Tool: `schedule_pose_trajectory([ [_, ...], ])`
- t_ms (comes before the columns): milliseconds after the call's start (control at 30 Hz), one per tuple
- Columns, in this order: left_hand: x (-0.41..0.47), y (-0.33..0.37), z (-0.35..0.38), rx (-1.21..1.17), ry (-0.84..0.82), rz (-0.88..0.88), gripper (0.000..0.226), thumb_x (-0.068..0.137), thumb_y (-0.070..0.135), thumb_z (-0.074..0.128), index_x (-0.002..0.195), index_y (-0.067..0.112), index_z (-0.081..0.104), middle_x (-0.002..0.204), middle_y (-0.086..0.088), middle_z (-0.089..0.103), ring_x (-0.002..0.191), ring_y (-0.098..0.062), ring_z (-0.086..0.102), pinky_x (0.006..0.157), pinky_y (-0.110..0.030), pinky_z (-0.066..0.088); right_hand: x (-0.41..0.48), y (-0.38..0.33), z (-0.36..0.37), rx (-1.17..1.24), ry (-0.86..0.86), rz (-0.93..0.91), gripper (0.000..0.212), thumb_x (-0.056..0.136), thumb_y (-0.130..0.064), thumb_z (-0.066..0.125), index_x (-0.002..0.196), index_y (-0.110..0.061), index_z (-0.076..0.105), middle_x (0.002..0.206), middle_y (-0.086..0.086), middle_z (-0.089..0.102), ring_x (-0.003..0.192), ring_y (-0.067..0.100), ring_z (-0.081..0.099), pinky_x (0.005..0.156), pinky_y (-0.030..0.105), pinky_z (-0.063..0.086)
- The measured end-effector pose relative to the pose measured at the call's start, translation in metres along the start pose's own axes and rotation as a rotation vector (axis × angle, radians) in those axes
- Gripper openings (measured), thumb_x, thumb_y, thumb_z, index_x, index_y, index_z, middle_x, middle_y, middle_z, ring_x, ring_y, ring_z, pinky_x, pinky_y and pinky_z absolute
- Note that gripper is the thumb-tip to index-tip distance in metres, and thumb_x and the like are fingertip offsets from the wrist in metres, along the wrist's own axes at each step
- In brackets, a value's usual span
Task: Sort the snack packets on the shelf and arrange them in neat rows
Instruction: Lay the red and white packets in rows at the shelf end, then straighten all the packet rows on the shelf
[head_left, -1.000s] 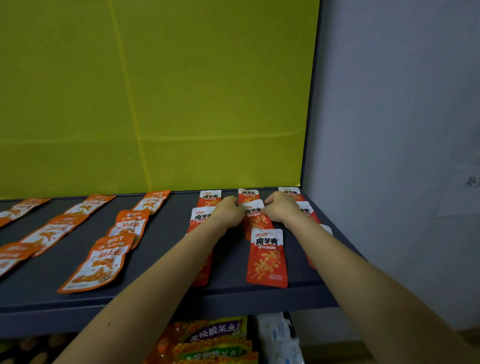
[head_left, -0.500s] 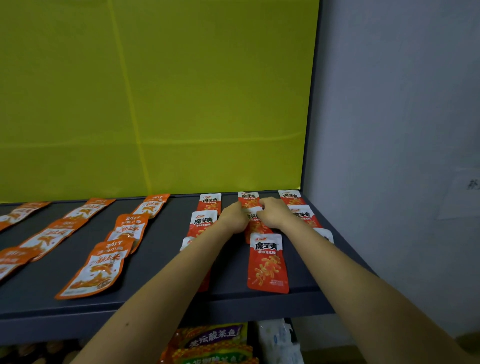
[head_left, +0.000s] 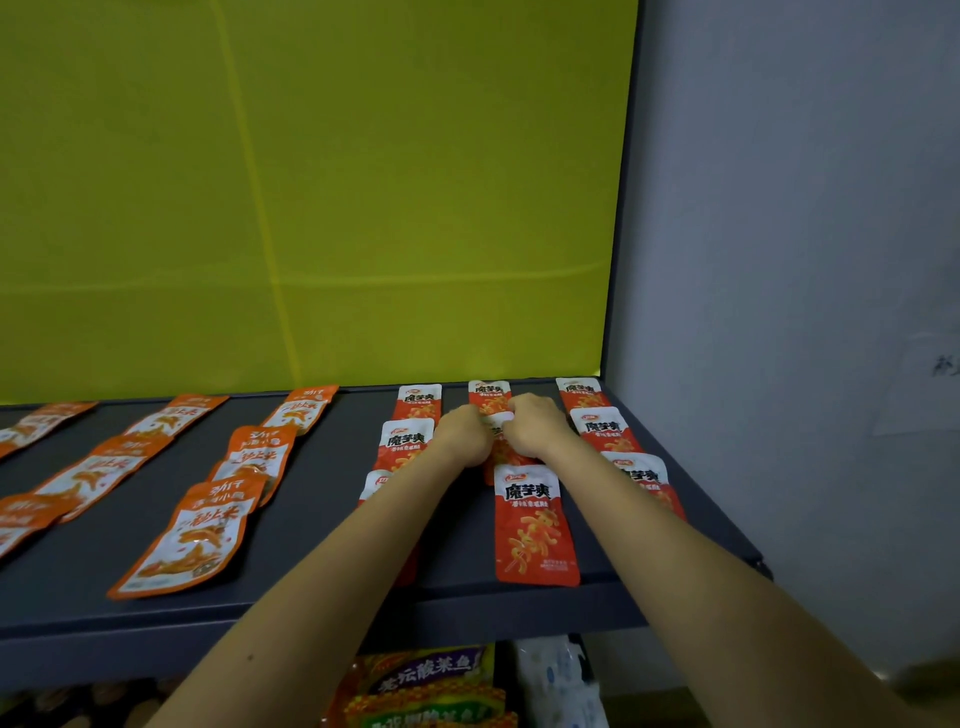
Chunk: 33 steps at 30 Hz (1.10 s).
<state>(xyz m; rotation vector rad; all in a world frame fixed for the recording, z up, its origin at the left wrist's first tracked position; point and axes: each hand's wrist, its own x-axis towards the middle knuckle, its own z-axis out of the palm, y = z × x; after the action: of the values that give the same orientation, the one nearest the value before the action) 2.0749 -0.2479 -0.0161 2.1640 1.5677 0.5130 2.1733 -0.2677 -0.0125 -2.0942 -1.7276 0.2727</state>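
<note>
**Both hands on the middle red packet at the shelf's far right**

Head view: The dark grey shelf (head_left: 322, 525) runs left to right below a yellow-green back panel (head_left: 311, 208), with a pale wall (head_left: 805, 260) on the right. Both forearms reach far across the shelf. The left hand (head_left: 465, 434) and the right hand (head_left: 537, 423) sit close together, knuckles up, on a red packet (head_left: 506, 449) in the middle of the centre red column. The fingers are curled down over the packet's top edge; whether they pinch it or only press on it cannot be told.

Red packets lie in three columns on the right part of the shelf. The near packet of the centre column (head_left: 535, 525) lies flat and straight, just nearer than the hands. The left column (head_left: 408, 441) is partly covered by the left forearm; the right column (head_left: 600, 426) runs along the shelf's right edge.

Orange packets (head_left: 192, 540) lie in slanted rows on the left part. Below the shelf, other snack bags (head_left: 431, 680) show.
</note>
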Motion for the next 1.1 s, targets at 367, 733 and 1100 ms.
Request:
schedule_pose_trajectory([
  [367, -0.042, -0.001, -0.024, -0.149, 0.087, 0.141, 0.042, 0.093, 0.009, 0.041, 0.135, 0.004, 0.039, 0.140, -0.015, 0.045, 0.129, -0.026, 0.042, 0.100, -0.029, 0.035, -0.060, 0.018, -0.050, -0.046, 0.004, -0.152, 0.040, 0.093, -0.027, 0.048, 0.122, 0.000, 0.056, 0.125, 0.017, 0.059, 0.116, 0.031, 0.053, 0.096, 0.039, 0.044],
  [733, -0.100, -0.023, -0.007, 0.302, -0.096, 0.225, 0.061, 0.096, 0.045, 0.033, 0.143, 0.007, 0.026, 0.156, -0.011, 0.017, 0.145, -0.022, 0.012, 0.118, -0.034, 0.009, -0.117, 0.030, -0.037, -0.205, -0.218, -0.258, 0.042, 0.093, -0.046, 0.043, 0.118, -0.012, 0.053, 0.117, 0.004, 0.057, 0.115, 0.020, 0.048, 0.099, 0.039, 0.040],
  [1100, -0.093, -0.022, -0.003, 0.268, -0.090, 0.262, 0.038, 0.099, 0.032, 0.031, 0.130, 0.012, 0.042, 0.151, -0.010, 0.031, 0.142, -0.023, 0.022, 0.117, -0.039, 0.010, -0.115, 0.031, -0.029, -0.100, -0.221, -0.247, 0.050, 0.095, -0.043, 0.042, 0.133, -0.012, 0.044, 0.138, 0.007, 0.046, 0.129, 0.021, 0.038, 0.105, 0.036, 0.032],
])
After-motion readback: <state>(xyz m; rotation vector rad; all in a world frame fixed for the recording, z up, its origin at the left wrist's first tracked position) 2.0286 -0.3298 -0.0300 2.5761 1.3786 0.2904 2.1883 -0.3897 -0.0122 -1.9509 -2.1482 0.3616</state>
